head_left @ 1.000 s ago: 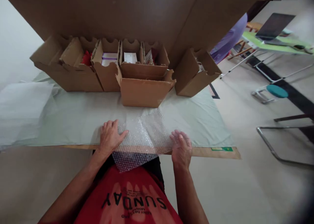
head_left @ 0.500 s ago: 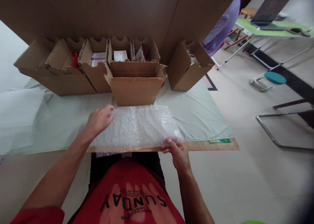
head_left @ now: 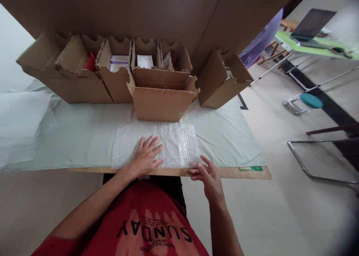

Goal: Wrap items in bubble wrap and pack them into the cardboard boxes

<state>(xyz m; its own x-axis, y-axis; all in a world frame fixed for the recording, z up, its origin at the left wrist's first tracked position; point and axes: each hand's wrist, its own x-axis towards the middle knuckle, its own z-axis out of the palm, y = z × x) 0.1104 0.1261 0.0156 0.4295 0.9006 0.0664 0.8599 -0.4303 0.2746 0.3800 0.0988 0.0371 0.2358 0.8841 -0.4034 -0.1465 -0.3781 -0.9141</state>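
While smoothing the bubble wrap [head_left: 178, 145], close in front of the foremost carton [head_left: 159, 104], press evenly with left hand [head_left: 145, 157], spread and grasping nothing; steady it with half-curled right hand [head_left: 209, 176]; cannot tell whether pinching.

Straight ahead of bubble wrap [head_left: 179, 143]: blocked by front box [head_left: 161, 104]. Behind that, walled off by row of boxes [head_left: 81, 89] and tall brown panel [head_left: 140, 9]. Right of the wrap, free cloth [head_left: 224, 136] to pass over, as far as right-hand box [head_left: 214, 84]; tight gap between that and front box. Leftward, bare cloth up to white sheets [head_left: 19, 125]. Low route across the wrap obstructed by left hand [head_left: 147, 155], spread flat; near right corner, by right hand [head_left: 206, 175].
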